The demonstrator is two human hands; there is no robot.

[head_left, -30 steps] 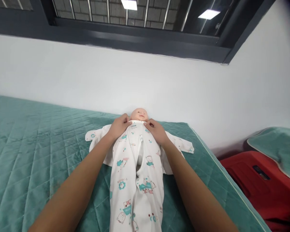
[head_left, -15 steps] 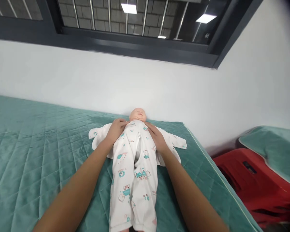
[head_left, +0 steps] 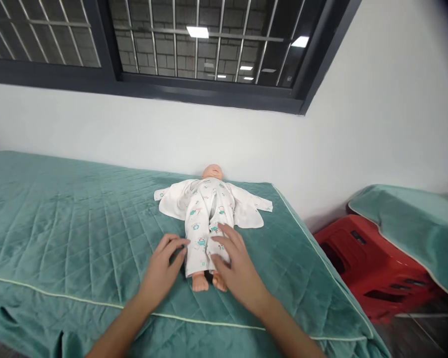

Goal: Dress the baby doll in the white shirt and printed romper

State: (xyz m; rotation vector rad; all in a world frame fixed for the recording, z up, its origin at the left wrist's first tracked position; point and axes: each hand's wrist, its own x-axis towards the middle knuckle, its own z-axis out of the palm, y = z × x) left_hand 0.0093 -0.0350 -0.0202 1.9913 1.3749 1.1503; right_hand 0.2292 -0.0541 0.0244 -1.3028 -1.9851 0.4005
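A baby doll point(head_left: 213, 172) lies on its back on the green quilted cover, head toward the wall and bare feet point(head_left: 200, 282) toward me. White printed trousers point(head_left: 196, 226) cover its legs and reach high up its body. A white printed jacket point(head_left: 246, 201) is spread out under it, sleeves stretched to both sides. My left hand point(head_left: 164, 266) is beside the lower trouser leg on the left, fingers apart and bent, fingertips close to the cloth. Over the other trouser leg is my right hand point(head_left: 239, 266), fingers spread; whether it touches the cloth I cannot tell.
The green quilted cover point(head_left: 97, 233) has a pale piped edge at the front and right. A white wall and a dark-framed barred window point(head_left: 209, 92) stand behind. To the right is a red plastic chair or stool point(head_left: 373, 263), partly under another green cover point(head_left: 403, 219).
Both hands have left the doll's upper body and come down toward its lower legs. The view has pulled back, so the feet and the cover's front edge now show.
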